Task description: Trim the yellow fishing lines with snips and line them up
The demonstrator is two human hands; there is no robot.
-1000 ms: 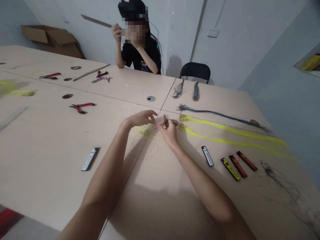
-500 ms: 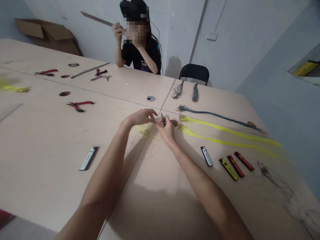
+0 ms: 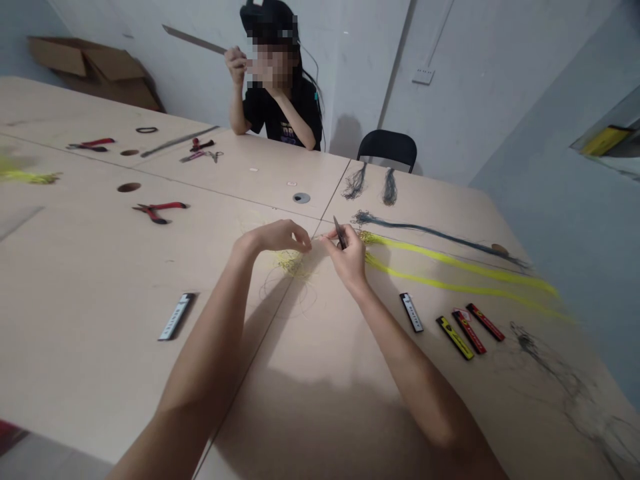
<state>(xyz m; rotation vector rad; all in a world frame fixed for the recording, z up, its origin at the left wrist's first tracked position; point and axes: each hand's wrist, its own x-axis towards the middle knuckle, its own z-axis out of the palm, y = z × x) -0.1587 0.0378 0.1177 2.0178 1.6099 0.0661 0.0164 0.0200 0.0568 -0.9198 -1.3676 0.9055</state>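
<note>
My left hand [image 3: 281,236] is pinched just above the table, fingertips together; whatever is between them is too fine to make out. Facing it across a small gap, my right hand [image 3: 349,257] is closed around small dark scissors [image 3: 338,230], their pointed blade angled up. Its thumb and index fingertip are pressed together too. Under my left hand lies a tangle of thin yellow line [image 3: 288,261] with loose loops. Just right of my right hand, two yellow line bundles [image 3: 440,253] stretch to the right, their ends gold-coloured and clustered.
A dark bundle of line [image 3: 435,229] runs behind the yellow ones. Red-handled pliers [image 3: 159,211] lie at left. White lighter-like cases [image 3: 177,317] and several coloured ones [image 3: 455,338] flank my forearms. Loose dark line [image 3: 550,367] lies at right. Across the table sits a person [image 3: 283,113].
My right hand has moved right with the scissors, away from my left hand. A gap now separates the fingertips. My left fingers have curled downward.
</note>
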